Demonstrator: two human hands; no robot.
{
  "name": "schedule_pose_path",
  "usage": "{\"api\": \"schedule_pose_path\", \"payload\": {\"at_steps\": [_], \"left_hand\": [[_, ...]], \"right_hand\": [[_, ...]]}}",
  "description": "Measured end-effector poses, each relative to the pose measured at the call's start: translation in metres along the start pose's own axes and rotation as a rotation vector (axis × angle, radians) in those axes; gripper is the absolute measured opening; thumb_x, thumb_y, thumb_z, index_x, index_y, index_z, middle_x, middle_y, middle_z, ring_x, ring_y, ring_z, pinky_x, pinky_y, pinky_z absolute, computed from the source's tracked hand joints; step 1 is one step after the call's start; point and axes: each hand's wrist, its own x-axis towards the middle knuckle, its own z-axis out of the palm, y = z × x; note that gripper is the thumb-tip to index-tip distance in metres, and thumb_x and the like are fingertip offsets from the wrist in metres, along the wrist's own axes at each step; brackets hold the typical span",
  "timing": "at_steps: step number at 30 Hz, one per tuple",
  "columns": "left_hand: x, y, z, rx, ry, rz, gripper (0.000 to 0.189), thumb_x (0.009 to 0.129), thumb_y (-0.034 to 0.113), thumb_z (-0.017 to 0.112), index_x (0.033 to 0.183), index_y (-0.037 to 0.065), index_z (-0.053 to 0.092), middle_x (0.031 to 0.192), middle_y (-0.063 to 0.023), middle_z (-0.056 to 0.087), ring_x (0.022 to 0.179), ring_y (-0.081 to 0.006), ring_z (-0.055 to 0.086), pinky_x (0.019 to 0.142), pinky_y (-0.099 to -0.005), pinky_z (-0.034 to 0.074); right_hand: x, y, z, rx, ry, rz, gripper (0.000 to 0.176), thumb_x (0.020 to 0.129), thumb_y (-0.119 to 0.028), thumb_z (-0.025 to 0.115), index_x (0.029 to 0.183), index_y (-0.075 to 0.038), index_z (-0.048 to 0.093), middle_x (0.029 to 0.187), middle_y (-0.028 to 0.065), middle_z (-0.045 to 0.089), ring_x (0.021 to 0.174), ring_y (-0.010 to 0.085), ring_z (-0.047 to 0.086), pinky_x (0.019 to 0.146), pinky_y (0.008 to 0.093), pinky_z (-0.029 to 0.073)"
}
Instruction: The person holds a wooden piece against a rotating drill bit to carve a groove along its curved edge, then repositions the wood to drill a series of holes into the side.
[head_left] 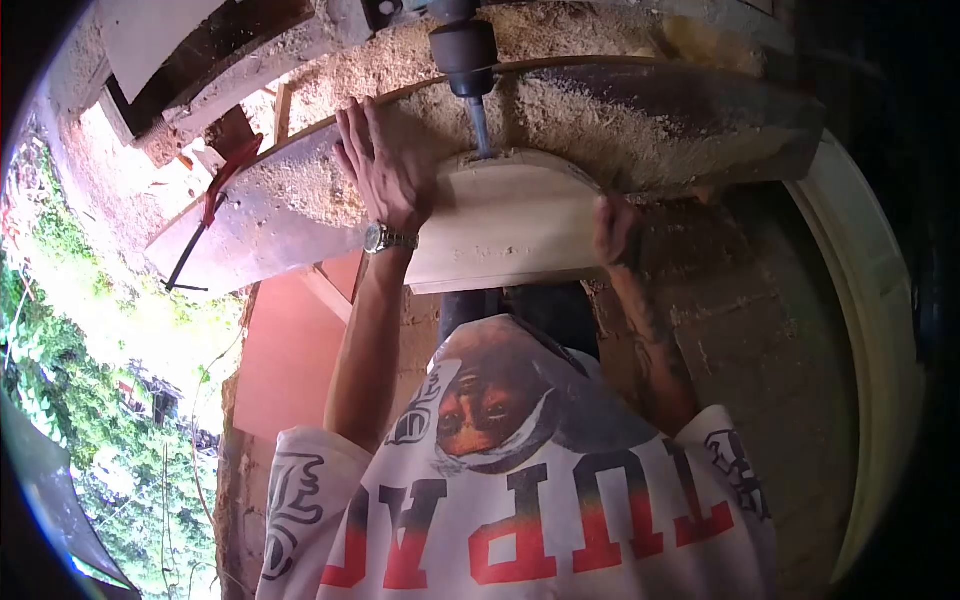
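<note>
A pale wooden board [510,225] with a curved far edge lies partly on the dusty worktable, its straight edge toward my body. My left hand [385,175], with a metal watch on its wrist, lies flat with fingers stretched out over the table beside the board's left end. At the board's right edge my right hand [617,230] is closed, thumb on top and fingers mostly hidden below. Between my hands, a spindle chuck [465,58] holds a narrow bit [480,125] that reaches down to the board's curved edge.
Sawdust covers the curved worktable [700,120]. A red clamp [213,200] with a black screw grips the table's left side. Wood pieces [205,60] lie at the upper left. A pale curved piece [870,270] stands at the right. Greenery [120,420] shows outside, left.
</note>
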Motion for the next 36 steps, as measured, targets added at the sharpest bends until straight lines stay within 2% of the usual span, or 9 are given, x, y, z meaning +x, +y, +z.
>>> {"api": "schedule_pose_path", "payload": {"at_steps": [4, 7, 11, 14, 16, 20, 23, 26, 36], "left_hand": [[-0.002, 0.000, 0.000, 0.024, -0.040, -0.019, 0.097, 0.091, 0.048, 0.062, 0.170, 0.009, 0.021, 0.177, -0.0162, 0.019, 0.165, -0.0381, 0.010, 0.130, -0.0617, 0.005], [-0.006, 0.001, -0.003, 0.011, -0.030, -0.009, 0.087, 0.092, 0.035, 0.053, 0.170, 0.010, 0.022, 0.177, -0.0160, 0.021, 0.165, -0.0383, 0.012, 0.129, -0.0620, 0.006], [-0.014, -0.004, -0.009, 0.044, -0.048, -0.010, 0.088, 0.092, 0.037, 0.055, 0.170, 0.011, 0.023, 0.177, -0.0139, 0.022, 0.165, -0.0372, 0.012, 0.129, -0.0612, 0.006], [-0.019, -0.005, -0.007, 0.080, -0.035, -0.022, 0.091, 0.091, 0.043, 0.059, 0.170, 0.012, 0.026, 0.176, -0.0129, 0.025, 0.164, -0.0364, 0.015, 0.129, -0.0601, 0.008], [-0.015, -0.007, -0.004, 0.107, -0.024, -0.029, 0.098, 0.088, 0.051, 0.064, 0.169, 0.012, 0.027, 0.175, -0.0121, 0.027, 0.163, -0.0355, 0.016, 0.129, -0.0596, 0.010], [-0.008, -0.002, -0.004, 0.109, 0.051, -0.056, 0.074, 0.097, 0.036, 0.054, 0.165, 0.012, 0.039, 0.166, -0.0158, 0.039, 0.154, -0.0396, 0.030, 0.126, -0.0582, 0.017], [0.002, 0.006, -0.003, 0.134, 0.065, -0.102, 0.070, 0.098, 0.036, 0.054, 0.163, 0.013, 0.043, 0.162, -0.0179, 0.043, 0.151, -0.0421, 0.033, 0.125, -0.0587, 0.018], [0.000, -0.005, 0.003, 0.142, 0.102, -0.048, 0.070, 0.098, 0.038, 0.055, 0.162, 0.014, 0.044, 0.159, -0.0187, 0.044, 0.150, -0.0431, 0.032, 0.125, -0.0593, 0.018], [-0.008, -0.017, 0.001, 0.094, 0.025, -0.025, 0.078, 0.097, 0.052, 0.050, 0.166, 0.018, 0.038, 0.170, -0.0143, 0.036, 0.161, -0.0383, 0.023, 0.127, -0.0610, 0.012]], "right_hand": [[-0.006, -0.002, 0.001, -0.022, 0.020, 0.074, 0.053, 0.103, -0.051, 0.054, 0.096, -0.001, 0.068, 0.075, 0.0214, 0.065, 0.071, 0.0355, 0.068, 0.066, 0.0472, 0.051], [-0.010, 0.007, 0.007, 0.028, 0.003, 0.084, 0.055, 0.103, -0.052, 0.053, 0.103, 0.000, 0.069, 0.078, 0.0218, 0.067, 0.075, 0.0366, 0.069, 0.069, 0.0477, 0.053], [-0.002, -0.009, 0.000, -0.023, -0.122, 0.129, 0.056, 0.103, -0.052, 0.052, 0.110, 0.001, 0.070, 0.085, 0.0224, 0.069, 0.081, 0.0372, 0.070, 0.072, 0.0482, 0.054], [0.000, -0.021, 0.007, 0.006, 0.010, -0.015, 0.055, 0.104, -0.051, 0.052, 0.108, 0.000, 0.071, 0.086, 0.0231, 0.069, 0.081, 0.0384, 0.070, 0.073, 0.0486, 0.054], [-0.001, -0.025, 0.006, 0.032, -0.007, 0.034, 0.054, 0.104, -0.051, 0.051, 0.107, 0.000, 0.071, 0.085, 0.0235, 0.069, 0.080, 0.0393, 0.069, 0.072, 0.0487, 0.053], [0.004, -0.017, 0.002, -0.102, -0.060, 0.100, 0.055, 0.104, -0.052, 0.051, 0.104, 0.000, 0.069, 0.081, 0.0226, 0.067, 0.076, 0.0373, 0.067, 0.070, 0.0482, 0.052], [0.000, 0.023, 0.017, 0.127, -0.052, 0.203, 0.056, 0.104, -0.053, 0.051, 0.103, 0.001, 0.068, 0.079, 0.0214, 0.065, 0.073, 0.0345, 0.065, 0.069, 0.0473, 0.051], [0.003, -0.001, 0.004, -0.059, -0.028, 0.102, 0.055, 0.104, -0.052, 0.052, 0.102, 0.001, 0.067, 0.077, 0.0209, 0.063, 0.070, 0.0325, 0.062, 0.068, 0.0469, 0.050], [0.024, -0.023, -0.007, -0.115, -0.044, 0.093, 0.048, 0.102, -0.045, 0.057, 0.103, 0.001, 0.068, 0.091, 0.0321, 0.067, 0.089, 0.0493, 0.069, 0.074, 0.0532, 0.053]]}}
